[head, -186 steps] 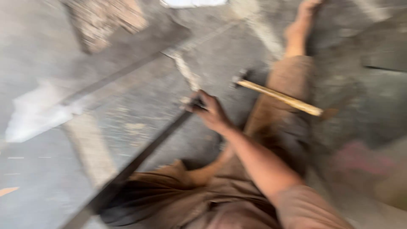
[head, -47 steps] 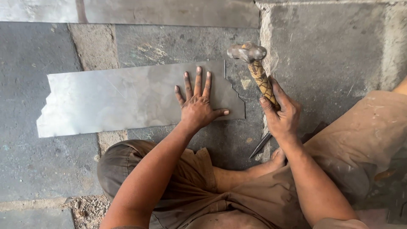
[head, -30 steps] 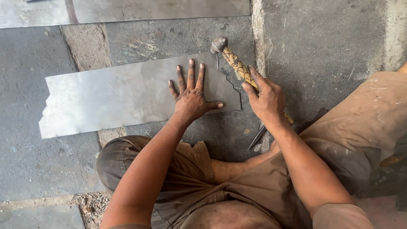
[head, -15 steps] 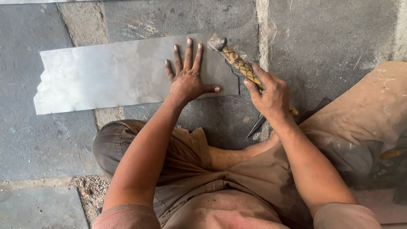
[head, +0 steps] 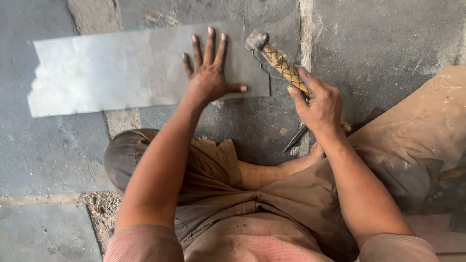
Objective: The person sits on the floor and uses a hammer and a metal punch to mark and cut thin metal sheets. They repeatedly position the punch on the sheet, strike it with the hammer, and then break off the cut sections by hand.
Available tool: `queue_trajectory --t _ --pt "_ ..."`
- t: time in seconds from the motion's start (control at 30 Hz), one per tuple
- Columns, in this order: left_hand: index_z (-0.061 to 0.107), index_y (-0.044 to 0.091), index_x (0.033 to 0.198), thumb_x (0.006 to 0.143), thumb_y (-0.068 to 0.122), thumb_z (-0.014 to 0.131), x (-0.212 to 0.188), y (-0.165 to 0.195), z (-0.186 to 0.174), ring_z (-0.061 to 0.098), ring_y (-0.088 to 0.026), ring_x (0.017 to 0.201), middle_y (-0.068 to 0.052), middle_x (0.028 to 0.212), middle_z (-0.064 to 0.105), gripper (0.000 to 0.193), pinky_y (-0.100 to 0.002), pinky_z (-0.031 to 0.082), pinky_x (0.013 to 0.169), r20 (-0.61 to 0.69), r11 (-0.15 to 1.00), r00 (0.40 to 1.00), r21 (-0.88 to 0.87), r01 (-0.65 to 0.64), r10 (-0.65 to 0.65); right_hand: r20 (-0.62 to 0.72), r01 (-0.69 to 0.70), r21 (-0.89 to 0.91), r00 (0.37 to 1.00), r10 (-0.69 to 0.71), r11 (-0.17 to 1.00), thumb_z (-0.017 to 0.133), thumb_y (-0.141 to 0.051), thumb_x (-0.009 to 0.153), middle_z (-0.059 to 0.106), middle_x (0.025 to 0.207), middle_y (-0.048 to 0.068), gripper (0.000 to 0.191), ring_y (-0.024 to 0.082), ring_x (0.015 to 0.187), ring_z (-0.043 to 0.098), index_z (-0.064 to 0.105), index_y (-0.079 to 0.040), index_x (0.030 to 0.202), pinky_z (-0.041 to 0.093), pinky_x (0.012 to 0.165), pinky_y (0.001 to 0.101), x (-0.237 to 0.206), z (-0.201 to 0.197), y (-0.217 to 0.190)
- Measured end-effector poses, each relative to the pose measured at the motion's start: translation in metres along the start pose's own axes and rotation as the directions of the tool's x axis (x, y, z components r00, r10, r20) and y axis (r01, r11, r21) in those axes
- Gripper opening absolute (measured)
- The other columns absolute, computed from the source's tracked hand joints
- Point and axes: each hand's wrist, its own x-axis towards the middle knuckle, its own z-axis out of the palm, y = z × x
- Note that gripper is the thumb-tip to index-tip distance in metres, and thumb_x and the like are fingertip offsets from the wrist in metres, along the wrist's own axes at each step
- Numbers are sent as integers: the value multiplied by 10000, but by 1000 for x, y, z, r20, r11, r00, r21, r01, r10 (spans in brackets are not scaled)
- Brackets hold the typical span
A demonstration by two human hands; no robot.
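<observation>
Pressing one metal sheet — left hand — right hand grips one hammer.

This looks like a rough metalworking spot set up on the ground — a workshop floor or yard rather than a bench. The grey stone-slab floor has sandy, crumbling joints, and a flat rectangular sheet of dull silver metal lies straight on it. A worn hammer with a cord-wrapped handle and a dark pointed steel tool are at hand — plain hand tools for sheet-metal work.
</observation>
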Motion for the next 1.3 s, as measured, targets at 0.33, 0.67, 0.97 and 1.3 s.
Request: queue_trajectory --t 0.33,0.67,0.97,1.3 --pt "32 310 1676 458 879 803 4 -13 -5 -179 -360 1575 -51 1749 -93 1549 -685 -74 1243 -57 999 998 -34 -19 17 13 -26 102 1000 25 994 707 -365 1041 787 1023 138 456 238 860 771 668 -76 1392 602 702 369 6 -1 -12" --pt "57 301 1681 444 890 785 2 -14 -5 -155 -365 1579 -62 1754 -67 1551 -668 -74 1243 -119 996 992 -64 -58 50 28 -3 101 1000 0 995 722 -374 1038 779 1029 144 474 255 863 777 672 -45 1376 608 709 361 7 8 -10" --pt "61 312 1688 463 899 763 3 -15 -5 -151 -364 1585 -57 1760 -69 1529 -671 -77 1252 -125 997 991 -59 -56 48 26 2 60 1000 -3 998 743 -384 1025 780 1073 140 474 253 907 777 691 -62 1368 607 744 359 -6 -6 -4" --pt "24 326 1678 453 905 771 4 -14 -2 -178 -364 1573 -52 1756 -87 1548 -669 -80 1247 -98 999 995 -32 -28 25 16 28 2 999 -28 1000 766 -368 997 781 1033 149 461 254 865 766 718 -56 1332 599 718 362 -21 -13 6"
